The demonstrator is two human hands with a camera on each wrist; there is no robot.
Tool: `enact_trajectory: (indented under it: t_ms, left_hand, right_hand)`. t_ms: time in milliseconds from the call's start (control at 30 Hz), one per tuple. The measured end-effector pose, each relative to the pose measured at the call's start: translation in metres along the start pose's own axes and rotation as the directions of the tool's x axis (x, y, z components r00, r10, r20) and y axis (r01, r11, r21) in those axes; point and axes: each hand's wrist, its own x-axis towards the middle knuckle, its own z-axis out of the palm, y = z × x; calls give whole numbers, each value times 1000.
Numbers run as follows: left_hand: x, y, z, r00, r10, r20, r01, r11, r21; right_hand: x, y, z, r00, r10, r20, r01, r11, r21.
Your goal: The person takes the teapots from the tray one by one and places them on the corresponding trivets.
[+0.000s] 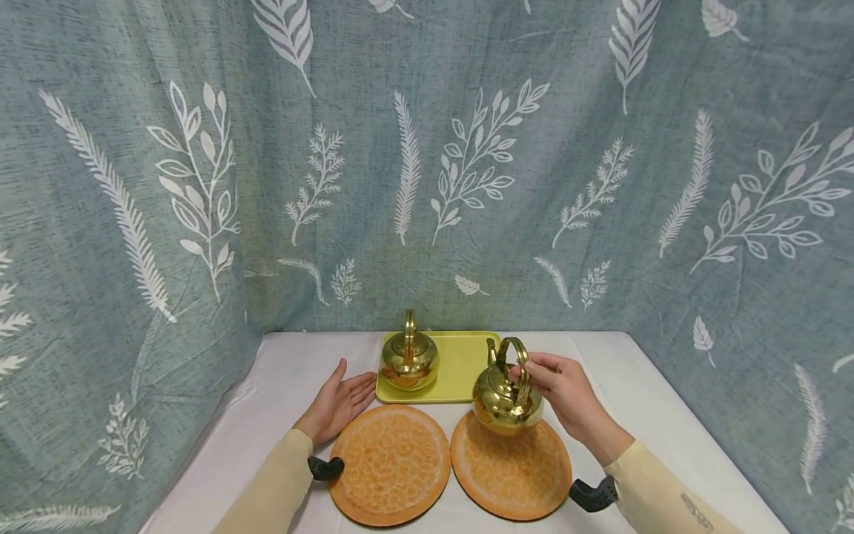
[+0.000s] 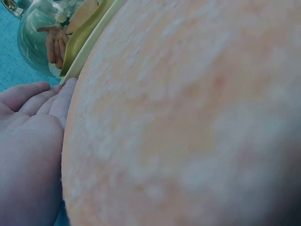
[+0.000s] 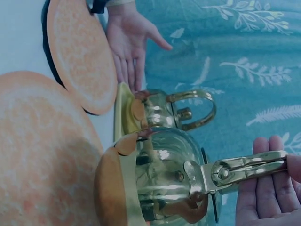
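Observation:
My right hand (image 1: 563, 386) grips the arched handle of a shiny brass teakettle (image 1: 507, 406). The kettle hangs over the far part of the right round mat (image 1: 514, 478), between it and the tray; the gap beneath it is hard to judge. A second brass teakettle (image 1: 410, 365) stands upright on the left part of a yellow-green tray (image 1: 463, 367), its handle up. Beside the tray's left edge is my left hand (image 1: 339, 404), palm facing inward and fingers straight, holding nothing. In the right wrist view, fingers (image 3: 268, 197) lie under the held kettle's handle.
Another round orange patterned mat (image 1: 390, 469) lies on the left, close beside the right one. A white cloth (image 1: 280, 378) covers the table. Blue-grey curtains with white leaf prints (image 1: 427, 185) stand behind and at both sides.

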Motion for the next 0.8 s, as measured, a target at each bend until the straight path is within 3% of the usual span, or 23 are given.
enact_trajectory:
  t_ms: [800]
  left_hand:
    - [-3,-1,2,1000,9,-19,-10,1000,-28]
  right_hand:
    - [-42,10,0,999,52,-11,-52,998,35]
